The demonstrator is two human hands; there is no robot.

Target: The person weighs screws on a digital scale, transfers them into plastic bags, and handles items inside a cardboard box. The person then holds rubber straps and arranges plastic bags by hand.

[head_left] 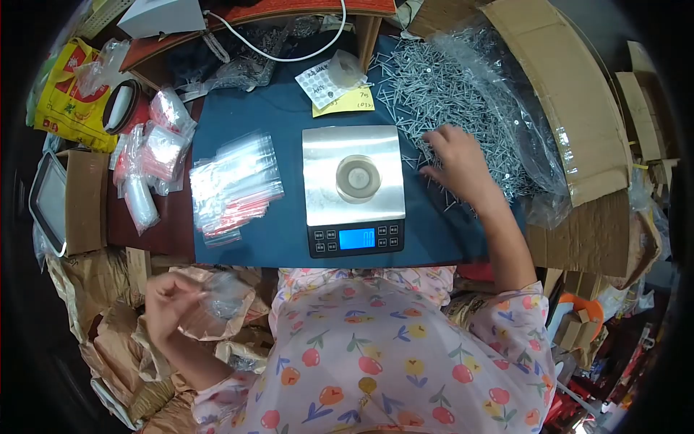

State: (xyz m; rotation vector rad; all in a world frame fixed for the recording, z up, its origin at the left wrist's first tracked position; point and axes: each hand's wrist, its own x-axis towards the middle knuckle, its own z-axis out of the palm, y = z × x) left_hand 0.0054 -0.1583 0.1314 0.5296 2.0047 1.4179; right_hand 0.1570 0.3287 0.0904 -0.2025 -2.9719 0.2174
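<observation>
My right hand (459, 163) reaches onto the near left edge of a heap of screws (434, 87), thumb and fingers apart; no screw shows clearly in its grip. Low on the left, my left hand (172, 300) pinches a small clear plastic bag (224, 295), somewhat blurred, above brown paper bags. Between the hands stands a digital scale (354, 210) with a steel plate and a lit blue display. A small round dish (358, 178) sits on that plate. Left of the scale lies a fanned stack of clear zip bags (238, 184) with red edges.
Packed bundles of bags (155, 152) lie at the left, by a yellow bag (72, 98). Behind the scale are a yellow note (343, 103) and a sticker sheet (318, 83). A cardboard flap (571, 108) borders the screws. Paper bags (116, 325) stand below the table.
</observation>
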